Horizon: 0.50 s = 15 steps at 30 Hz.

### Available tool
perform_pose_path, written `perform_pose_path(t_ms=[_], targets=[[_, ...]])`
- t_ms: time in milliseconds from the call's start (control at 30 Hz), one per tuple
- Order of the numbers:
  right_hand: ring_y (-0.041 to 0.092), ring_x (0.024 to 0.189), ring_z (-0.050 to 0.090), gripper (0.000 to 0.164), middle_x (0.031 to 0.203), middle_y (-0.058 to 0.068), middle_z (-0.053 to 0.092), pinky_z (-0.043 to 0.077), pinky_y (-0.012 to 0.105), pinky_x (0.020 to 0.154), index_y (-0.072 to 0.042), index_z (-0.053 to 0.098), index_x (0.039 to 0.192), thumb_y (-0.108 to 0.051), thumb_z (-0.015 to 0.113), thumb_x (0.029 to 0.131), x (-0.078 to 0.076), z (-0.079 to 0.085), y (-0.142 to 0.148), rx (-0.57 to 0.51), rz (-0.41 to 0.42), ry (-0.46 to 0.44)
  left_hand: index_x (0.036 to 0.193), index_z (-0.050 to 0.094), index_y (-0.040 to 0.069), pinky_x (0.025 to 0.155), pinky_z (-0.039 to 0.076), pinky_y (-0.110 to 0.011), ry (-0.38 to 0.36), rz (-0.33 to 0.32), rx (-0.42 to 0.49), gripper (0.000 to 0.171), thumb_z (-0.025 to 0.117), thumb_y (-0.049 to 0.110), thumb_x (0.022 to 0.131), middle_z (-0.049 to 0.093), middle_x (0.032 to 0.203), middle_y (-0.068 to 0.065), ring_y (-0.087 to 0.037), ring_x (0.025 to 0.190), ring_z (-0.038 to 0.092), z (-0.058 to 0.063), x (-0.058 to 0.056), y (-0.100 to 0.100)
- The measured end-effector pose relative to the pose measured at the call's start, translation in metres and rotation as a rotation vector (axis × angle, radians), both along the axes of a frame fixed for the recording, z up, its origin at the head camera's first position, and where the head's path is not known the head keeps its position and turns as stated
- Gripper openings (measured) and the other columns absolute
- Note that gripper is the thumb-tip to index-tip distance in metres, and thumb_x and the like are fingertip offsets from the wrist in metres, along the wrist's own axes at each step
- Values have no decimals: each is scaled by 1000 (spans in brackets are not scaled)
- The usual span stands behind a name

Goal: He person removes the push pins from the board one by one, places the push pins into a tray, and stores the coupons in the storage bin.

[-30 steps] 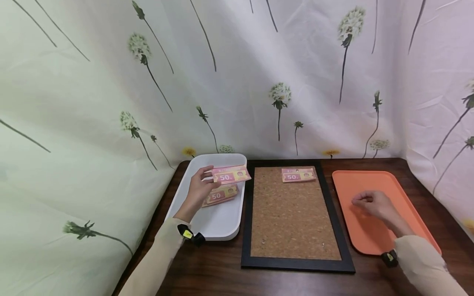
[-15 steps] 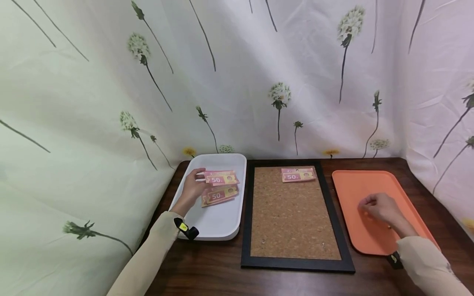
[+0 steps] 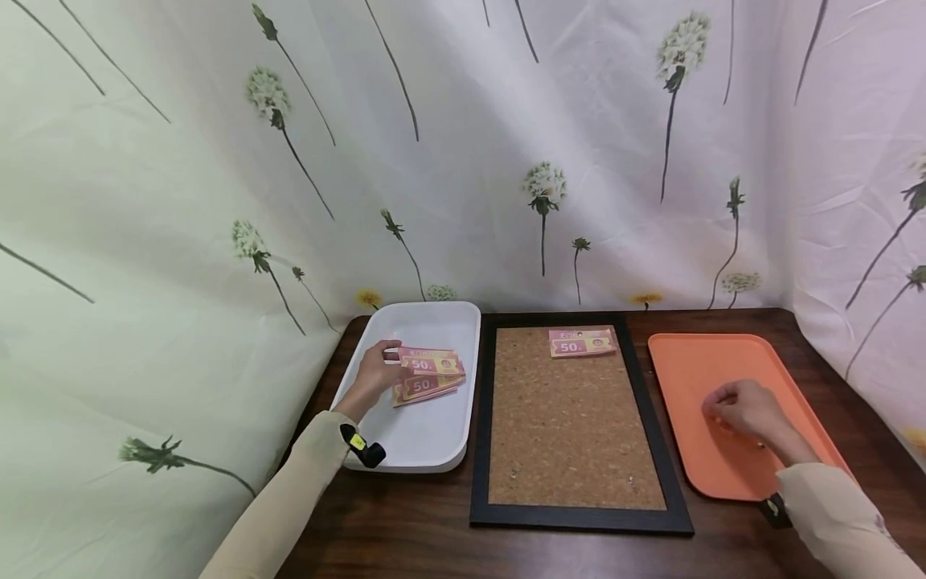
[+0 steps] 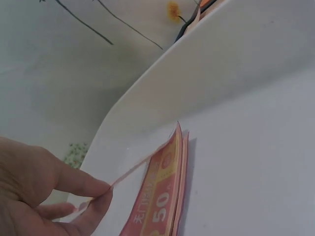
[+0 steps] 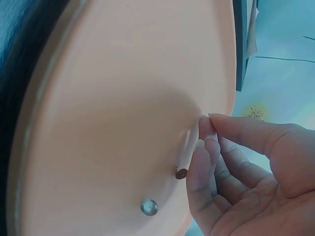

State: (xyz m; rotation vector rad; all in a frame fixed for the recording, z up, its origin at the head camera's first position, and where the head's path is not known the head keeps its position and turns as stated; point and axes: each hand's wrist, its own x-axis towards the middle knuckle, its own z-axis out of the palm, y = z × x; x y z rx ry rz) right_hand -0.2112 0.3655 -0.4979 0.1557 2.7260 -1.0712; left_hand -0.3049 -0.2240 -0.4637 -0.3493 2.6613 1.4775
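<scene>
Across the table [image 3: 405,531] lie a corkboard [image 3: 571,426], white tray [image 3: 427,438] and orange tray [image 3: 709,354]. Over the orange, my right hand's [image 3: 748,408] fingertips meet, whether empty I cannot tell; inside the white, my left hand [image 3: 372,372] pinches a coupon [image 3: 430,362]. Two thumbtacks [image 5: 149,207] lie near my right.

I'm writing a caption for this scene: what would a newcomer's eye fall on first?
Probably the bright orange tray on the right, with the right hand over it. Next, the black-framed cork board in the middle, with a pink slip near its upper right corner. On the left, the left hand pinches another slip inside the white tray.
</scene>
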Motion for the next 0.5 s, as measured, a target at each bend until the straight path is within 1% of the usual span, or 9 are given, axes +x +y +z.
perform_pose_path(t_ms=[100,167,333,500], targets=[[18,71,63,19,81,6,71,54,35,59,3,72,101,-13,64,101,-1,-1,-1,-2,-1,-5,152,45,1,93,61,-40,-5,-6,-20,70,72,-3,88,56,138,-27,-35,111,64,-3,-2,-1],[18,71,62,18,80,6,70,54,34,59,3,72,101,-13,63,101,-2,-2,-1,1,-6,-10,153,45,1,92,60,-39,-13,-9,-34,71,72,-2,87,56,138,-27,-36,113,64,-4,-3,-2],[18,70,61,19,80,5,69,53,33,58,2,72,101,-14,63,101,-3,-4,-1,13,-8,-16,155,42,3,100,58,-44,-44,-15,-43,73,72,-1,88,54,143,-27,-40,122,61,-5,-6,-3],[19,69,62,23,81,6,69,53,35,58,3,72,104,-18,63,102,-4,1,1,17,11,-31,157,38,2,104,56,-46,-61,-24,-45,74,71,4,91,53,145,-29,-41,123,62,-5,-7,-5]])
